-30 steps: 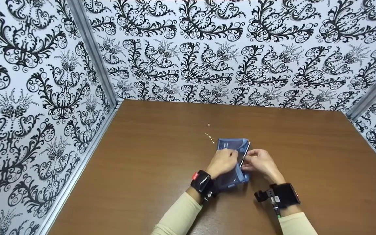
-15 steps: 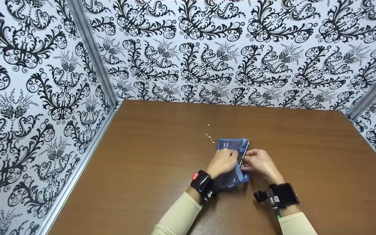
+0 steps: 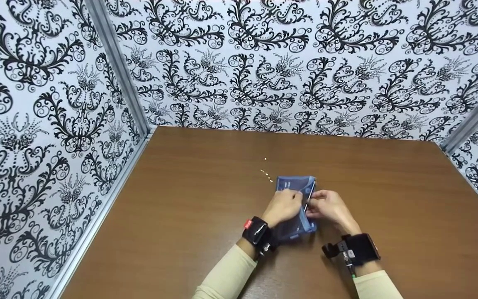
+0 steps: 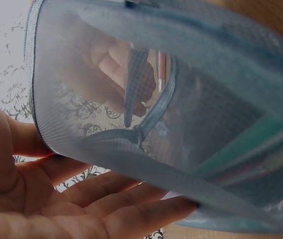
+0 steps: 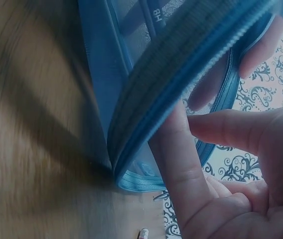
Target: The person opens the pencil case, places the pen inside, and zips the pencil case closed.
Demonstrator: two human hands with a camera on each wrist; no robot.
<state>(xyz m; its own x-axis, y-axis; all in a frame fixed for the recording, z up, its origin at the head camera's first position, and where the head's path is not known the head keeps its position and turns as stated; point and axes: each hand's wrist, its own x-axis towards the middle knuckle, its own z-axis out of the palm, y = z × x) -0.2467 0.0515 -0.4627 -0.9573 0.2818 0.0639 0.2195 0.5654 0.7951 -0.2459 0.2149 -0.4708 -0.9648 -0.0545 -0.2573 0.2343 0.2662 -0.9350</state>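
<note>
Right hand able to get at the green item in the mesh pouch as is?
Probably yes: the zip on the mesh pouch gapes open, the right hand has its index finger in the mouth, and the green item shows inside. But that hand seems to pinch a slim stick, a likely hindrance.

A pouch [image 3: 293,182] sits over the bench [image 3: 206,182], right of its middle, between a person's two hands. The left hand [image 3: 284,204] lies across the pouch's left side; the right hand [image 3: 331,209] is at its right edge, where a pencil [image 3: 310,194] runs along that side between the two. More pencils [image 4: 243,144] lie inside the pouch. Wrist cameras sit behind both hands, toward the person. A wall [image 3: 276,83] stands behind the bench, another wall [image 3: 27,137] along its left, with a post [image 3: 118,68] between the two.
</note>
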